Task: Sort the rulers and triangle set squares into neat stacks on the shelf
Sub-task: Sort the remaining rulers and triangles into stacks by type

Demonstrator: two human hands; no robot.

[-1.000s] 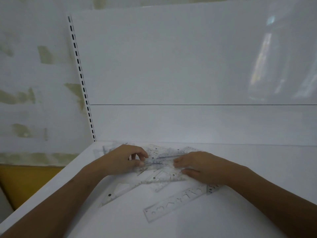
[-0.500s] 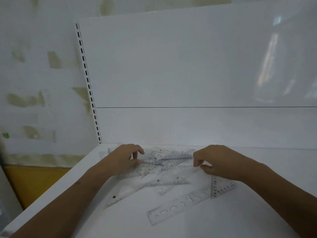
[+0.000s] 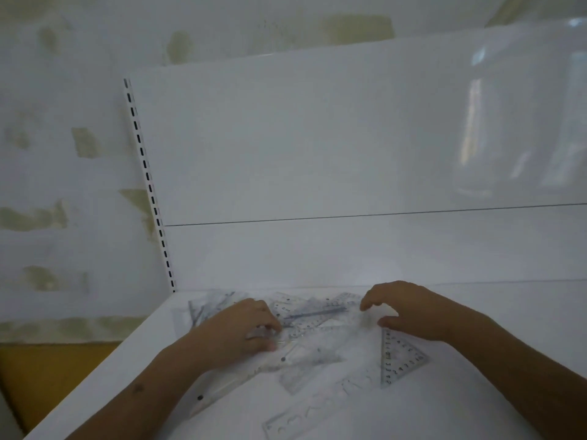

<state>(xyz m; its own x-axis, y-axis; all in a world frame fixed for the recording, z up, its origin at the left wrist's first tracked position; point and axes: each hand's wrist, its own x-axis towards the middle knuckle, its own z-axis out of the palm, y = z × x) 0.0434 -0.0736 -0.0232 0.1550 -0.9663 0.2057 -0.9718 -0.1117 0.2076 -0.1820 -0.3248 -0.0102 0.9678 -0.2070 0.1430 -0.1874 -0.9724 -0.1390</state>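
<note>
A loose pile of clear plastic rulers and set squares (image 3: pixel 313 315) lies at the back left of the white shelf (image 3: pixel 428 414). My left hand (image 3: pixel 238 331) rests on the pile's left side, its curled fingers gripping rulers there. My right hand (image 3: pixel 413 309) hovers at the pile's right end, fingers curled, thumb on the top corner of a clear triangle set square (image 3: pixel 401 360); the grip is blurred. A stencil ruler (image 3: pixel 305 419) lies nearest me. A long ruler (image 3: pixel 219 387) runs under my left wrist.
The white back panel (image 3: pixel 317 154) rises behind the pile. A slotted upright (image 3: pixel 149 185) stands at its left edge. The shelf's left edge drops off to a yellow surface (image 3: pixel 47 376) below. A patchy wall (image 3: pixel 47 154) is at the left.
My right hand has drawn away to the right of my left hand, and the triangle set square slid right with it. My left hand stays on the pile.
</note>
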